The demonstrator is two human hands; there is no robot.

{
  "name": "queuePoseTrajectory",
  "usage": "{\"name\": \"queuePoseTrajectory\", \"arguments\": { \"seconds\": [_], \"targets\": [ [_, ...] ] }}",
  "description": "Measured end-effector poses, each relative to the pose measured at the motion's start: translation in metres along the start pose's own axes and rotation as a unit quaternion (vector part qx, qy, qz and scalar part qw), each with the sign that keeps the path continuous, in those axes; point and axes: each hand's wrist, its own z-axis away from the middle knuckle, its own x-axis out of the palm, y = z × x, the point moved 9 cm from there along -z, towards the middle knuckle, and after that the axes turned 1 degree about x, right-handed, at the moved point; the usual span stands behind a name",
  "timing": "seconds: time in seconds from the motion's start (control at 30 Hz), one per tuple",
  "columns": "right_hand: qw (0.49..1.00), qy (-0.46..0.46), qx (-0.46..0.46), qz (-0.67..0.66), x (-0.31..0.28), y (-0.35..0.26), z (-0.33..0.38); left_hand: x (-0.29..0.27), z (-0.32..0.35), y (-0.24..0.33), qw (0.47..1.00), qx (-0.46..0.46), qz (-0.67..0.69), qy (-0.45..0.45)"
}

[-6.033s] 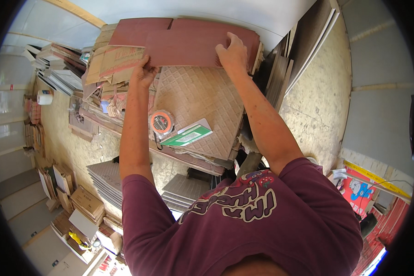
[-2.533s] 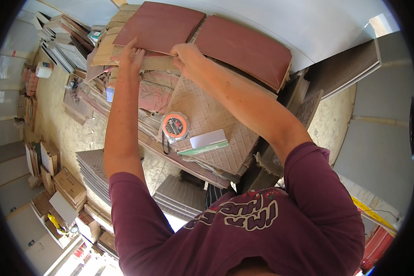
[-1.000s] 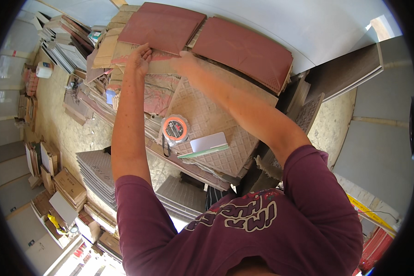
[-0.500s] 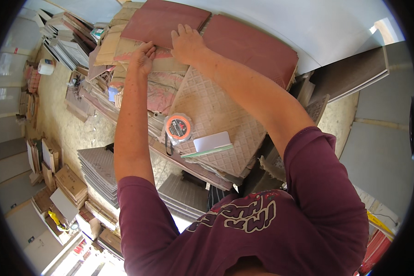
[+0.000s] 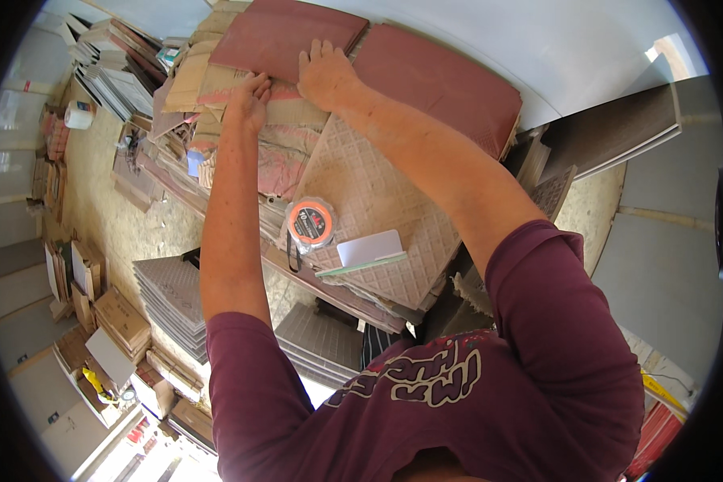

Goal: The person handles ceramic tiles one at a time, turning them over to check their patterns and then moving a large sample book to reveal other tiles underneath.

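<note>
A flat dark-red tile (image 5: 285,34) lies at the far end of the piled cardboard packs. At its near edge is my left hand (image 5: 249,98), palm partly up, with curled fingers against the edge; whether fingertips reach underneath is hard to see. My right hand (image 5: 327,76) lies on the tile's near right part, fingers stretched out flat. To the right of it rests a second red tile (image 5: 438,80). Closer to me, a tape measure (image 5: 312,222) with an orange ring sits on a brown, grid-patterned tile back (image 5: 386,193), beside a small white rectangular piece (image 5: 369,248).
Torn cardboard packs (image 5: 285,149) fill the space below my hands. Dark tile stacks (image 5: 171,301) stand on the floor at the left. Large dark panels (image 5: 610,132) lean at the right against a pale wall. Cartons (image 5: 123,317) and a white bucket (image 5: 79,115) stand farther left.
Both hands stay at the red tile, with only a very slight shift of the arms. The other things lie as before.
</note>
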Motion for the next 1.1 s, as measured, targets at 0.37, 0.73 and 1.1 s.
{"name": "queuePoseTrajectory", "arguments": {
  "seconds": [0.37, 0.73, 1.1],
  "targets": [
    [0.999, 0.002, 0.003, -0.033, -0.003, 0.004, -0.005, 0.009, 0.013, 0.000, 0.997, 0.002, -0.070, 0.022],
    [0.998, 0.039, 0.025, -0.039, -0.001, 0.007, -0.009, 0.022, 0.014, 0.007, 0.991, 0.039, -0.123, -0.040],
    [0.998, 0.050, 0.028, -0.020, 0.001, 0.003, -0.009, 0.038, 0.018, 0.006, 0.988, 0.026, -0.126, -0.088]
  ]
}}
